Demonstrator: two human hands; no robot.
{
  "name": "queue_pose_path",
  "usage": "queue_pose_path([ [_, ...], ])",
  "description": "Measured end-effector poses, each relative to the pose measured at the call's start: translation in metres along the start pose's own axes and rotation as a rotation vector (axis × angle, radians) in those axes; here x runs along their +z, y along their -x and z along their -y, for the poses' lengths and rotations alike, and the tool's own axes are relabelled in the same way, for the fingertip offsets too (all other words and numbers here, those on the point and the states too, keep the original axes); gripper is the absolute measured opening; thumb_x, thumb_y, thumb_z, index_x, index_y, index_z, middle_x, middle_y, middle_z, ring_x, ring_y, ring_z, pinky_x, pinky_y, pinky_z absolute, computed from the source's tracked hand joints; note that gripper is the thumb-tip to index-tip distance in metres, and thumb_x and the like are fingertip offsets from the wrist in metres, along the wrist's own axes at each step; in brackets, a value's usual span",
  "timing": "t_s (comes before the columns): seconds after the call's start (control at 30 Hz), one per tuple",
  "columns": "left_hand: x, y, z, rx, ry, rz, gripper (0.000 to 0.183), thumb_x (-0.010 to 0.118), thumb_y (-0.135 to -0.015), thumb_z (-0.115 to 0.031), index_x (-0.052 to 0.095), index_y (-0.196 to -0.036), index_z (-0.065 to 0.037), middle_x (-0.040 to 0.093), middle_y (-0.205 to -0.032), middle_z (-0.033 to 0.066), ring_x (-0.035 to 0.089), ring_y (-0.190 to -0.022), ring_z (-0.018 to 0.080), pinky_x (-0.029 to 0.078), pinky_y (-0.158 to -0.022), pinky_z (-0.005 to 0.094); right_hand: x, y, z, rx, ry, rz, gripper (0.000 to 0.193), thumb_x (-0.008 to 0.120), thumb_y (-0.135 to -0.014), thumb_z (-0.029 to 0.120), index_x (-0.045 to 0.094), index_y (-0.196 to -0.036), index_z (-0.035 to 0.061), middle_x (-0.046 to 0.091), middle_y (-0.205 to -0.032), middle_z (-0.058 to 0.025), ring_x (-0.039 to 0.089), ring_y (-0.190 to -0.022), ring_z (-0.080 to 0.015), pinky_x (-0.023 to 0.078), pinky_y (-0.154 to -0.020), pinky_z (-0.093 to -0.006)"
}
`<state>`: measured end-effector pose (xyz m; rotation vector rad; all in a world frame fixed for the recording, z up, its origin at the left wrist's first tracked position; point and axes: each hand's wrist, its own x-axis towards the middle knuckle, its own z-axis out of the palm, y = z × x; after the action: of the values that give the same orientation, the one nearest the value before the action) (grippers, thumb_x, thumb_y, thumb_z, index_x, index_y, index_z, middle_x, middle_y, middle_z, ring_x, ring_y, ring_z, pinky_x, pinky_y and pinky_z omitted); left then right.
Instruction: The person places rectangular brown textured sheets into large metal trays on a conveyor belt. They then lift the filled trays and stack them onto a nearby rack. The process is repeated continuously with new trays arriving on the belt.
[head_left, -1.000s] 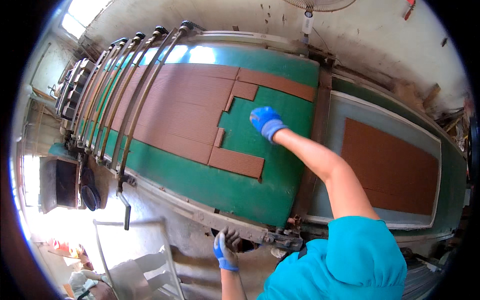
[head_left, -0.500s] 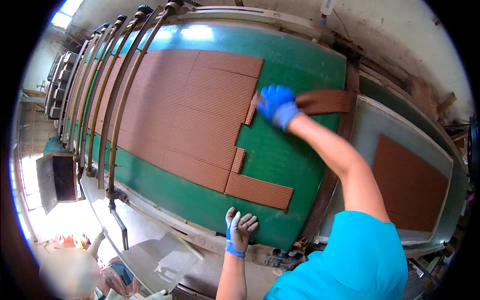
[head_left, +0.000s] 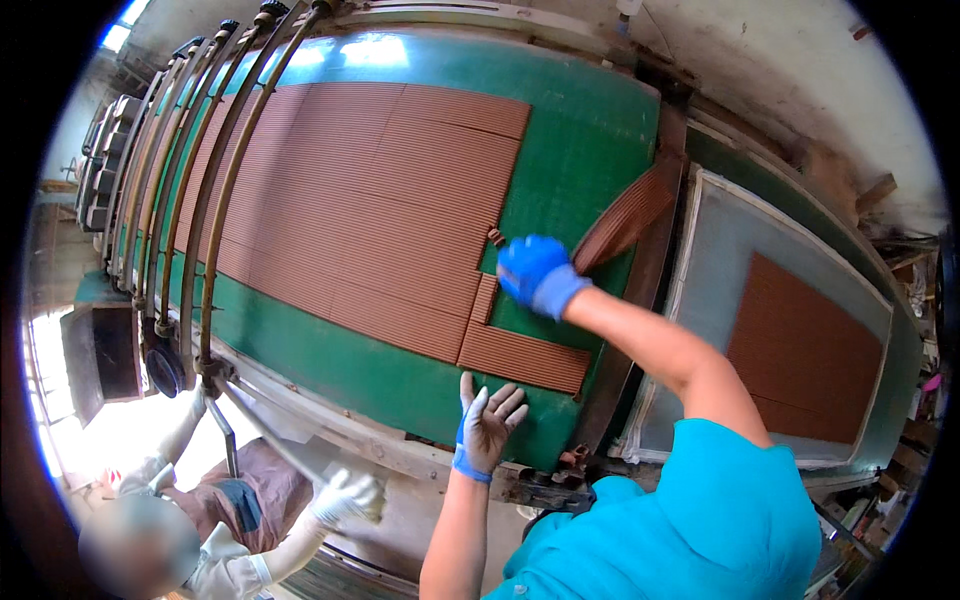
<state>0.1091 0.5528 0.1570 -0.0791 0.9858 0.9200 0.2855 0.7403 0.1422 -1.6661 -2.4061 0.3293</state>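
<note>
My right hand, in a blue glove, is closed over the green table. A long brown ribbed strip curves up from behind it, and a small brown end shows at the fingers; the grip itself is hidden. Beside it lies a broad area of brown ribbed sheets. A short narrow piece sits at their edge, above a separate ribbed sheet. My left hand, gloved with a pale palm and blue cuff, hovers open at the table's near edge, holding nothing.
Several metal rods cross the table at the left. To the right, past a dark crossbar, a pale framed panel bears a brown sheet. At lower left, a co-worker's white-gloved hand is close to the table.
My right hand has moved nearer to me, and the long strip now bends upward. The narrow piece along the upper sheet edge has come away. A co-worker's arms have come further into view.
</note>
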Motion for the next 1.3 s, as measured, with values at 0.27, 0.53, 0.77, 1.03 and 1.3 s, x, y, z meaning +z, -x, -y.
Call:
queue_pose_path([
  [0.27, 0.014, -0.002, 0.025, -0.038, -0.057, 0.043, 0.070, 0.052, -0.084, -0.030, 0.003, -0.133, -0.038, 0.032, -0.126, 0.0258, 0.043, -0.111, 0.0366, 0.045, -0.082, 0.0463, 0.017, 0.041, -0.002, 0.178, -0.320, -0.415, 0.048, 0.057, -0.076, 0.037, 0.042, -0.111, 0.0077, 0.046, -0.102, -0.0185, 0.053, -0.084, -0.0334, 0.045, -0.069, -0.0419],
  [0.53, 0.012, -0.003, 0.053, -0.051, -0.029, 0.078, 0.071, 0.052, -0.084, -0.032, 0.001, -0.133, -0.039, 0.030, -0.127, 0.0264, 0.040, -0.112, 0.0382, 0.042, -0.084, 0.0495, 0.011, 0.037, -0.010, 0.362, -0.101, -0.225, 0.020, 0.050, -0.081, 0.028, 0.054, -0.079, 0.0083, 0.053, -0.086, -0.0144, 0.058, -0.073, -0.0315, 0.049, -0.058, -0.0412],
  [0.77, 0.015, -0.012, 0.064, -0.192, 0.004, 0.179, 0.075, 0.048, -0.081, -0.050, 0.004, -0.136, -0.025, 0.024, -0.130, 0.0275, 0.032, -0.119, 0.0391, 0.033, -0.093, 0.0505, 0.029, 0.110, 0.018, 0.273, -0.129, -0.174, 0.023, 0.053, -0.078, 0.032, 0.057, -0.072, 0.0102, 0.058, -0.077, -0.0138, 0.059, -0.064, -0.0305, 0.047, -0.054, -0.0411],
  [1.03, 0.027, -0.024, 0.087, -0.224, 0.022, 0.337, 0.074, 0.041, -0.082, -0.055, 0.014, -0.134, -0.009, 0.023, -0.132, 0.0277, 0.031, -0.120, 0.0399, 0.029, -0.097, 0.0505, 0.040, 0.138, 0.012, 0.330, -0.108, -0.223, 0.021, 0.052, -0.078, 0.030, 0.056, -0.074, 0.0105, 0.059, -0.076, -0.0136, 0.059, -0.061, -0.0318, 0.047, -0.051, -0.0422],
  [1.3, 0.006, 0.088, 0.115, -0.177, 0.042, 0.469, 0.051, 0.035, -0.089, -0.043, 0.035, -0.128, -0.010, 0.041, -0.128, 0.0097, 0.039, -0.117, 0.0253, 0.028, -0.100, 0.0423, -0.013, 0.261, 0.118, 0.418, -0.386, -0.156, 0.018, 0.052, -0.076, 0.026, 0.052, -0.069, 0.0093, 0.057, -0.068, -0.0155, 0.056, -0.061, -0.0335, 0.045, -0.052, -0.0422],
])
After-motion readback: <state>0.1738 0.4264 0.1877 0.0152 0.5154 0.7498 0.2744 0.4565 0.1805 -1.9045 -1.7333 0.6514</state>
